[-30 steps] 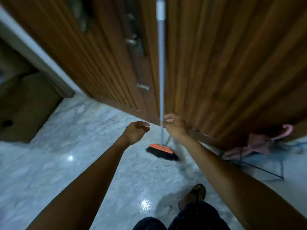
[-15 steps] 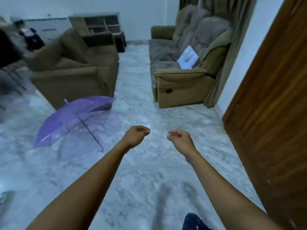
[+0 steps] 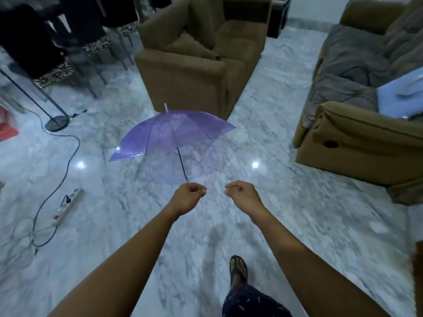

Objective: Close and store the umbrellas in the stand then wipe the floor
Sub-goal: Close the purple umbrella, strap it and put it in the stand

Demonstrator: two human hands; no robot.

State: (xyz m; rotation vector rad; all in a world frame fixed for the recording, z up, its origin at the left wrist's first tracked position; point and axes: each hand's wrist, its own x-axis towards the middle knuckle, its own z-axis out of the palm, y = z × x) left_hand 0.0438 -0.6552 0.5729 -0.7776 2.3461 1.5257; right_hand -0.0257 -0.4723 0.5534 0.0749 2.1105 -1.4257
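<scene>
The purple umbrella [image 3: 169,131] lies open on the marble floor [image 3: 114,225] near the middle of the room. Its see-through canopy is tilted, its tip points up toward the armchair [image 3: 196,72] just behind it, and its thin dark shaft slants down toward the person. The lower end of the shaft shows just above the left hand [image 3: 188,196]; the handle itself cannot be made out. Both bare forearms reach forward and slightly inward at about the same height, held over the floor with the wrists level and the hands near each other but apart. The left hand is curled into a loose fist with the knuckles up, and nothing is seen in it. The right hand [image 3: 242,195] is curled in the same way, with the thumb laid against the forefinger, and it has hold of nothing that can be seen. Below the right forearm a foot in a dark sandal [image 3: 238,268] is planted on the floor. To the right stands a brown sofa [image 3: 357,133] with a grey throw and a pale blue cloth [image 3: 400,99] on its seat. At the left edge of the floor a white power strip [image 3: 66,205] lies with a black cable [image 3: 68,152] looping away from it. Beyond that are the round base of a floor lamp [image 3: 57,123] and several dark chairs [image 3: 29,42].
</scene>
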